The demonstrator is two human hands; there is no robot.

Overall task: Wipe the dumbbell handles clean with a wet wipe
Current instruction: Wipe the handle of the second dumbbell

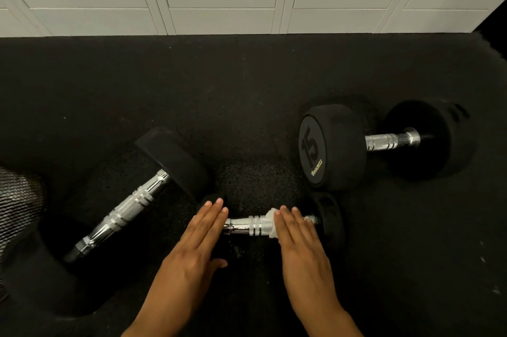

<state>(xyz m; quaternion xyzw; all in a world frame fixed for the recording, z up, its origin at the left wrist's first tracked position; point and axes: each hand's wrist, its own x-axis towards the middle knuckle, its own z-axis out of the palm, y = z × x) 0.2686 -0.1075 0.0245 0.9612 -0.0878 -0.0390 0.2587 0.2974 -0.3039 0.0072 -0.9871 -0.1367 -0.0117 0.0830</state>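
While my flat left hand (202, 229) steadies the small dumbbell (274, 224), my flat right hand (297, 235) presses a wipe (270, 222) onto its handle (247, 225).

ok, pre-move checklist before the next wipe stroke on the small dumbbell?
1. Wet wipe under the right hand, on the handle: ok.
2. Left hand steadying the small dumbbell's left end, fingers flat: ok.
3. Bare chrome left to wipe between the hands: ok, clear path.
4. Underside of handle wiped: cannot tell.
5. Large dumbbell on the left and the 15 dumbbell lie apart from the stroke: ok.
6. Wipe wraps round the handle: cannot tell, hand covers it.
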